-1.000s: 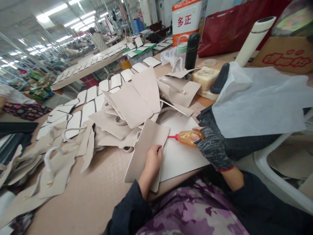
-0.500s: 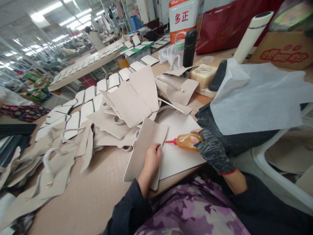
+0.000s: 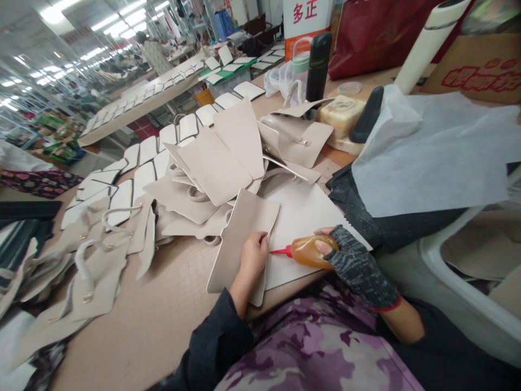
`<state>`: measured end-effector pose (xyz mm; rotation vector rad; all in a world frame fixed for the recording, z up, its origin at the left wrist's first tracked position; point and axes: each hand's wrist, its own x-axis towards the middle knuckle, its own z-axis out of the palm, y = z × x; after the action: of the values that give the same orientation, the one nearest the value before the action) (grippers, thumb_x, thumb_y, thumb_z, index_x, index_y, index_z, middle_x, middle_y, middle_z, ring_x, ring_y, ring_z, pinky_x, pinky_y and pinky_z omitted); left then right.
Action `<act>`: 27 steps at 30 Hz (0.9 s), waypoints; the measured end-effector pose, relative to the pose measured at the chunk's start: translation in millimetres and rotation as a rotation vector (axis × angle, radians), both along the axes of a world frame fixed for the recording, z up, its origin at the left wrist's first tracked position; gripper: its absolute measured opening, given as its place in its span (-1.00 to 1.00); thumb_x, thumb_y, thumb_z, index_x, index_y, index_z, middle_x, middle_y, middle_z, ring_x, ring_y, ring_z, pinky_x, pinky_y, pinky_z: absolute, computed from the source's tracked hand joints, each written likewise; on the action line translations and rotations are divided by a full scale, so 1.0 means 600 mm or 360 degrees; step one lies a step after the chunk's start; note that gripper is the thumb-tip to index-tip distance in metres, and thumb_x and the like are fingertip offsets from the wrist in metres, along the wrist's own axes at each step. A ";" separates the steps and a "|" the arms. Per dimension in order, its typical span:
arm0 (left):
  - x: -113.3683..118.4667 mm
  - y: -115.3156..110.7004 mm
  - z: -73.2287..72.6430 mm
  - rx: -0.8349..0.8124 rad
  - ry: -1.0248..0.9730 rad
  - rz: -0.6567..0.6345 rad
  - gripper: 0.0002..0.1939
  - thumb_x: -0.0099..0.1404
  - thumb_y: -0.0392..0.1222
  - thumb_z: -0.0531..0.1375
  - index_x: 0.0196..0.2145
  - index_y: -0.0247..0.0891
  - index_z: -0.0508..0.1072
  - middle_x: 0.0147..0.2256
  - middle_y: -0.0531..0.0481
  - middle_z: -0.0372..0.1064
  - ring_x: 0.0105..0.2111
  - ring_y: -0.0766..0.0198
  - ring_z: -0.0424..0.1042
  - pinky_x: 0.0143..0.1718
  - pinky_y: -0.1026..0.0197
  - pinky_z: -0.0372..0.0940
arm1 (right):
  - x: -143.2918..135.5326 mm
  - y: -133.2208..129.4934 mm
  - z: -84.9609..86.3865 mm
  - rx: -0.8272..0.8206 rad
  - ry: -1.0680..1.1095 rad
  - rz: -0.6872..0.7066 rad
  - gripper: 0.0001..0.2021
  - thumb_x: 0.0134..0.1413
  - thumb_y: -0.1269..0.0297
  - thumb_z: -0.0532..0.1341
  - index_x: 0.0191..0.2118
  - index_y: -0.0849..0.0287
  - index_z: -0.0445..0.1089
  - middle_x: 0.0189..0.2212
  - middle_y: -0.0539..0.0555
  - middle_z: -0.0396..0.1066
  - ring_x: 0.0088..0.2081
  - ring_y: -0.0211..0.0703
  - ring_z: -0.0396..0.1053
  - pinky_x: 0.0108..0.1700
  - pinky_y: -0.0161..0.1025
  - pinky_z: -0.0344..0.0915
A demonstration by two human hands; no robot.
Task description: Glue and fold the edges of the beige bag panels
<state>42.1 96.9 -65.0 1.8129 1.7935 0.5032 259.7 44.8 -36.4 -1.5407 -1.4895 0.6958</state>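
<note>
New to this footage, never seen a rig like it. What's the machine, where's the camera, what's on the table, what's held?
There is no machine: these are a person's own two hands, seen by one head-worn camera looking forward and down. Every picture is that view.

The left hand holds a beige panel near its edge. The right hand, in a fingerless grey glove, holds an amber bottle. Its red nozzle points at the panel's edge; whether it touches, I can't tell.

On the table lie a heap of beige pieces, some with handles, and rows of white pieces with dark edges. A black flask stands at the back.
</note>
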 end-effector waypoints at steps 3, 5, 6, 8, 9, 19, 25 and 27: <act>0.001 -0.001 0.002 -0.0004 -0.0005 0.0012 -0.75 0.24 -0.29 0.04 -0.19 -0.30 0.48 -0.21 -0.11 0.49 -0.19 0.20 0.44 -0.10 0.19 0.30 | -0.006 -0.015 -0.004 -0.0062 0.0061 0.0003 -0.75 0.09 0.10 0.09 -0.20 0.15 0.29 -0.26 0.15 0.40 -0.19 0.01 0.37 -0.05 0.00 0.28; 0.001 -0.001 0.003 -0.0004 -0.0009 0.0016 -0.74 0.24 -0.28 0.05 -0.19 -0.30 0.48 -0.21 -0.11 0.49 -0.19 0.20 0.44 -0.10 0.19 0.30 | -0.008 -0.023 -0.005 -0.0109 0.0101 0.0032 -0.74 0.09 0.10 0.08 -0.18 0.16 0.29 -0.25 0.15 0.39 -0.19 0.00 0.37 -0.05 -0.01 0.29; 0.001 -0.002 0.003 -0.0002 -0.0010 0.0017 -0.74 0.24 -0.28 0.05 -0.19 -0.30 0.48 -0.21 -0.12 0.49 -0.18 0.20 0.44 -0.10 0.19 0.29 | -0.008 -0.027 -0.006 -0.0139 0.0113 0.0052 -0.73 0.09 0.11 0.08 -0.18 0.16 0.29 -0.25 0.15 0.39 -0.18 -0.01 0.37 -0.05 -0.01 0.29; 0.001 -0.002 0.002 0.0003 -0.0013 0.0014 -0.74 0.24 -0.28 0.05 -0.18 -0.32 0.48 -0.20 -0.13 0.49 -0.18 0.19 0.44 -0.09 0.19 0.29 | -0.009 -0.033 -0.005 -0.0209 0.0122 0.0082 -0.73 0.08 0.11 0.08 -0.17 0.16 0.30 -0.23 0.15 0.38 -0.16 0.00 0.36 -0.05 -0.01 0.29; 0.001 -0.002 0.001 0.0005 -0.0015 0.0012 -0.74 0.25 -0.28 0.05 -0.18 -0.32 0.48 -0.20 -0.13 0.49 -0.17 0.19 0.44 -0.08 0.19 0.29 | -0.009 -0.035 -0.005 -0.0242 0.0127 0.0097 -0.72 0.08 0.10 0.08 -0.18 0.16 0.31 -0.22 0.15 0.39 -0.16 0.00 0.36 -0.05 -0.01 0.29; 0.000 -0.004 -0.007 0.0032 -0.0004 -0.0006 -0.74 0.26 -0.29 0.04 -0.17 -0.31 0.47 -0.19 -0.11 0.47 -0.16 0.21 0.43 -0.07 0.20 0.28 | -0.021 -0.058 -0.004 -0.0388 0.0202 0.0211 -0.76 0.03 0.11 0.11 -0.22 0.10 0.34 -0.27 0.09 0.44 -0.21 0.01 0.41 -0.08 -0.04 0.34; -0.003 -0.009 -0.006 0.0056 0.0031 -0.0077 -0.75 0.29 -0.24 0.03 -0.17 -0.31 0.45 -0.20 -0.12 0.46 -0.18 0.21 0.41 -0.09 0.21 0.27 | 0.025 -0.020 -0.004 -0.0402 0.0463 0.0065 -0.73 -0.04 0.11 0.14 -0.32 0.20 0.41 -0.37 0.13 0.48 -0.33 0.02 0.45 -0.28 -0.11 0.43; -0.004 -0.012 -0.004 0.0065 0.0039 -0.0117 -0.75 0.29 -0.26 0.02 -0.17 -0.31 0.45 -0.21 -0.11 0.44 -0.18 0.22 0.39 -0.10 0.22 0.26 | 0.044 -0.002 0.000 -0.0319 0.0531 -0.0078 -0.73 0.02 0.13 0.08 -0.35 0.21 0.41 -0.40 0.13 0.49 -0.37 -0.05 0.46 -0.35 -0.18 0.44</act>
<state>39.7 89.7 -67.3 1.9127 1.7376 0.4942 285.8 43.6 -36.5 -1.5142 -1.1576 1.0426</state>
